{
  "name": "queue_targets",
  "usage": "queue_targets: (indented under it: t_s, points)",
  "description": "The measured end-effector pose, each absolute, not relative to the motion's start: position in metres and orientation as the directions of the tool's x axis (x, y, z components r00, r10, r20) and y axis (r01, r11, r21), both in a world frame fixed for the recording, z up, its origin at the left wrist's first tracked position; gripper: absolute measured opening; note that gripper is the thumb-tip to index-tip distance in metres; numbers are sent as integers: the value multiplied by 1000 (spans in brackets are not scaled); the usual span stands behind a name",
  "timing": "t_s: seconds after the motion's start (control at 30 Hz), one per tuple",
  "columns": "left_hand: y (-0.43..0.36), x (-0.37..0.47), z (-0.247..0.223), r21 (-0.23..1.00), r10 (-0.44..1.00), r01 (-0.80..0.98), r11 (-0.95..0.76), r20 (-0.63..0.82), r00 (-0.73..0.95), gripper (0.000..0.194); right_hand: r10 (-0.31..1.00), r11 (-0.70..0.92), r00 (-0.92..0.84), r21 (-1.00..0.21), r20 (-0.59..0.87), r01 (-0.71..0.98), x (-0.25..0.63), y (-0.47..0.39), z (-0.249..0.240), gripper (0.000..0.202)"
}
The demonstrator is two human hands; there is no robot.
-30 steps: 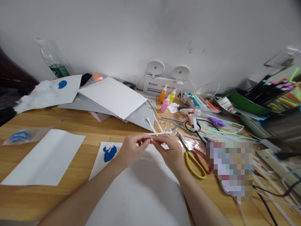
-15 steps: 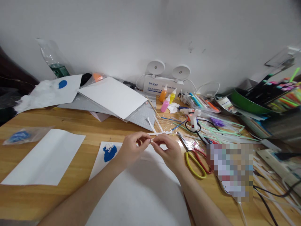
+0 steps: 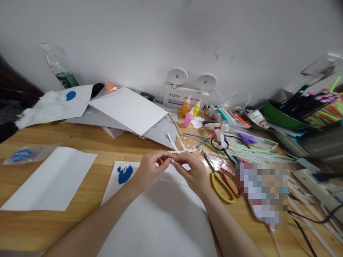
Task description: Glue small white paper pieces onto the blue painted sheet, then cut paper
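At the far end of the large white paper sheet (image 3: 160, 225), your left hand (image 3: 147, 171) and right hand (image 3: 195, 175) clamp a tiny pale piece (image 3: 172, 160) between fingertips. Pinching both sides probably steadies it.

Twin-head lamp (image 3: 184, 96) at wall (image 3: 120, 43), three squeeze bottles (image 3: 188, 119) in front. Green bowl (image 3: 280, 117) far right. Clear bottle (image 3: 61, 73) back left.

The left hand (image 3: 148, 173) and right hand (image 3: 195, 175) are bare, with slim fingers and rounded fingertips. Both wrists are bare and narrow. The left forearm (image 3: 103, 217) and right forearm (image 3: 227, 225) are uncovered too, smooth in outline, each broadening toward the near edge of the view.
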State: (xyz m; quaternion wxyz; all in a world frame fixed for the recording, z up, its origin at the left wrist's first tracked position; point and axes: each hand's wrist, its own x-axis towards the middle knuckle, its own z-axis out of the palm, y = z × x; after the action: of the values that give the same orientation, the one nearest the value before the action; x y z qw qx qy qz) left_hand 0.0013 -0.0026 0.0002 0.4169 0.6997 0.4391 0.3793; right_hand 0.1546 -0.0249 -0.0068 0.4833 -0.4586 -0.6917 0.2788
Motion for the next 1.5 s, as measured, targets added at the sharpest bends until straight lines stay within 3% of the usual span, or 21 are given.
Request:
queue_targets:
  t_s: [0.8, 1.2, 1.5]
  points:
    - [-5, 2, 2, 944, 932, 221, -246, 168, 322, 18, 893, 423, -3, -837, 450, 348, 154, -25, -5, 5]
    - [-2, 0, 5, 997, 895, -54, 62, -31, 446, 19, 924, 380, -14, -919, 381, 107, 158, -25, -9, 5]
    - [-6, 5, 4, 999, 941, -11, -36, 38, 335, 18, 936, 349, -3, -928, 352, 128, 156, -26, -7, 4]
